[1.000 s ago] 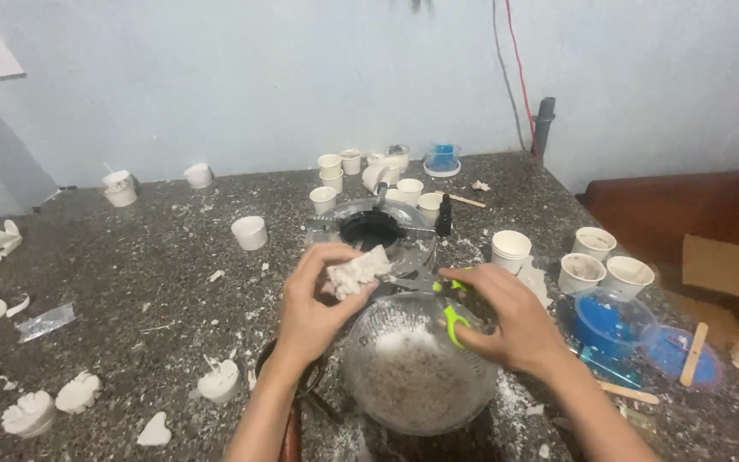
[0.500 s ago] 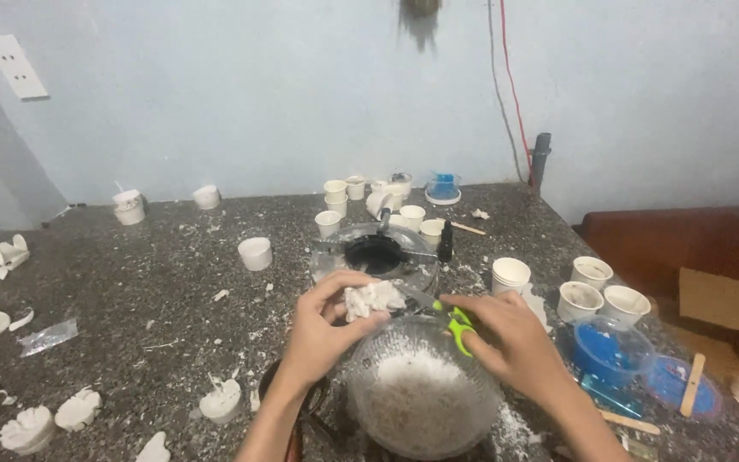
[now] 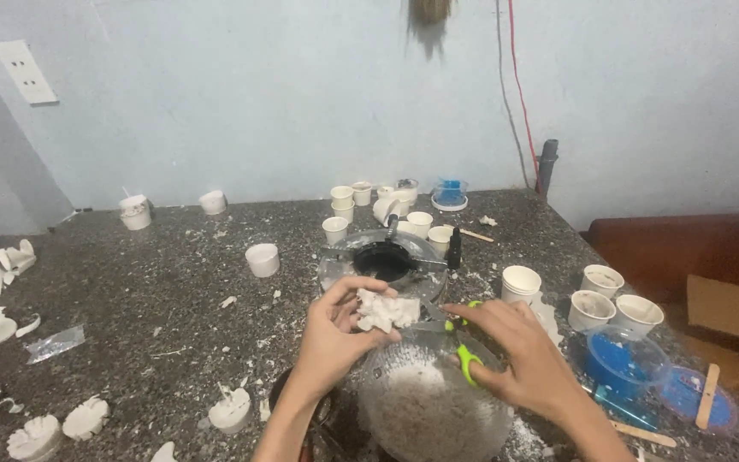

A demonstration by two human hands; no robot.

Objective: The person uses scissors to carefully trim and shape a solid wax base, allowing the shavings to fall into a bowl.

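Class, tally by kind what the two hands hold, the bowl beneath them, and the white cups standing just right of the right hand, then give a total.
White crumpled lump: 1
Green-handled scissors: 1
Clear glass bowl of white bits: 1
White paper cups: 4
Total: 7

Bowl (image 3: 434, 415) front-ctr on table (image 3: 147, 282), cups (image 3: 592, 299) right, burner (image 3: 384, 259) behind.

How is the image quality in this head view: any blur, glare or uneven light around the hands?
Head view: soft, flat indoor light with weak shadows on the speckled table; left hand and right hand read fairly sharp, as do the white lump and green-handled scissors; the glass bowl shows mild sheen; a dark object at the top edge is smeared.
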